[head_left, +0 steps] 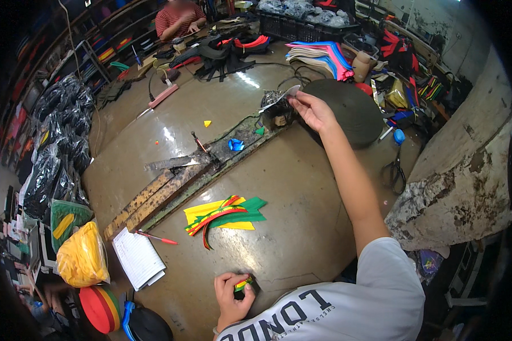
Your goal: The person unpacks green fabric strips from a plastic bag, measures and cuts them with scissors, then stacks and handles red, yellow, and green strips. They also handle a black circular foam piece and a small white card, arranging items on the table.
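Near the table's front edge, my left hand (231, 306) is closed round a small rolled strap (244, 283) in green, yellow and red. My right arm reaches far forward, and its hand (317, 113) pinches a thin pale flat piece (290, 91). That piece hangs over a dark metal fixture (272, 101) at the far end of a long worn wooden beam (179, 190). Between my hands lies a loose pile of yellow, green and striped strips (222, 217). Small blue (236, 144) and green (260, 131) scraps rest on the beam.
A lined notebook (137, 258) and a red pen (160, 238) lie at left, beside a yellow bagged bundle (83, 256). A big dark roll (347, 113) and black scissors (395, 172) are at right, near a rough pillar (455, 182). Another person (179, 20) sits across the table.
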### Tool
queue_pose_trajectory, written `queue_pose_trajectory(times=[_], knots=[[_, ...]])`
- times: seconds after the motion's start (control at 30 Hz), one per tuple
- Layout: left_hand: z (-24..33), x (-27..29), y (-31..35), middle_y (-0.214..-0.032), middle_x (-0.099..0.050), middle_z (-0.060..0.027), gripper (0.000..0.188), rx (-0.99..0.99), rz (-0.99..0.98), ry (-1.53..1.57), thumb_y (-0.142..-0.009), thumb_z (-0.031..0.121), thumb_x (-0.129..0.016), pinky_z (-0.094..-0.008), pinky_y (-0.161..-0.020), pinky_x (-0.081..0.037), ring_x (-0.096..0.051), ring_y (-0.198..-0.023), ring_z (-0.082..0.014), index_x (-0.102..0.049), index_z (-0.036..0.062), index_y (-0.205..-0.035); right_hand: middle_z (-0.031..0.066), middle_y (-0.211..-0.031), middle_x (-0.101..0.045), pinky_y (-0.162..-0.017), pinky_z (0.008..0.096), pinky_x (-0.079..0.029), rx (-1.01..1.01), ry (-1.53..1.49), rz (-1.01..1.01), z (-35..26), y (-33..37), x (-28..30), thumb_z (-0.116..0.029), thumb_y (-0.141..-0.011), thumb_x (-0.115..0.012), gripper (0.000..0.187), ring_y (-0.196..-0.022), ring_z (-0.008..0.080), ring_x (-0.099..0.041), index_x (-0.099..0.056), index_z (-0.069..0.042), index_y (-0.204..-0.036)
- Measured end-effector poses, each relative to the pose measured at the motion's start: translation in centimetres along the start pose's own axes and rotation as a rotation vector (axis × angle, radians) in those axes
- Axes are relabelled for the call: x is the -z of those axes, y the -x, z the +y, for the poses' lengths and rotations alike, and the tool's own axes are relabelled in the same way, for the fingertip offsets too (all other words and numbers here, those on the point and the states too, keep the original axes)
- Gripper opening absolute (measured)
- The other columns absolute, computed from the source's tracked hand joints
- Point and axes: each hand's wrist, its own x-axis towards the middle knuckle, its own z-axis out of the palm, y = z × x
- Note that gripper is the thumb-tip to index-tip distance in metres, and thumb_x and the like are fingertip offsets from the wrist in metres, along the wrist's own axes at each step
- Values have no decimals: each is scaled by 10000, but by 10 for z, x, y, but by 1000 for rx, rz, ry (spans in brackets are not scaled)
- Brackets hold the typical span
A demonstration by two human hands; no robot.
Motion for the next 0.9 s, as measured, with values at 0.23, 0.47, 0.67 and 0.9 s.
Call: queue_pose_trajectory(times=[0.23, 0.47, 0.67, 0.9], knots=[[2, 1, -1, -919, -513, -131, 247, -25, -14, -19, -701, 39, -645, -354, -775, -432, -515, -858, -266, -629, 56, -947, 176, -978, -645, -699, 286, -561, 334, 437, 126, 10, 30, -31, -13, -875, -601, 158, -810, 223, -668, -535, 58, -999], [1, 0, 0, -902, -530, -112, 271, -14, -4, -3, -692, 54, -675, -355, -770, -420, -507, -856, -270, -648, 79, -960, 154, -934, -603, -758, 386, -497, 1068, 1744, -70, 33, 39, -37, -30, -822, -610, 139, -894, 303, -594, -628, 17, -951], [0, 2, -1, -906, -537, -110, 265, -26, -4, 16, -690, 61, -679, -363, -773, -423, -512, -863, -275, -648, 83, -953, 159, -1003, -563, -796, 410, -505, 968, 2080, -141, 31, 37, -42, -31, -796, -561, 194, -981, 334, -557, -579, 20, -983], [1, 3, -2, -922, -547, -103, 249, -71, -3, -10, -695, 79, -689, -369, -782, -428, -523, -881, -277, -658, 85, -942, 153, -950, -578, -750, 346, -553, 961, 2386, -354, 22, 38, -56, -79, -741, -627, 165, -931, 271, -591, -590, 6, -877]])
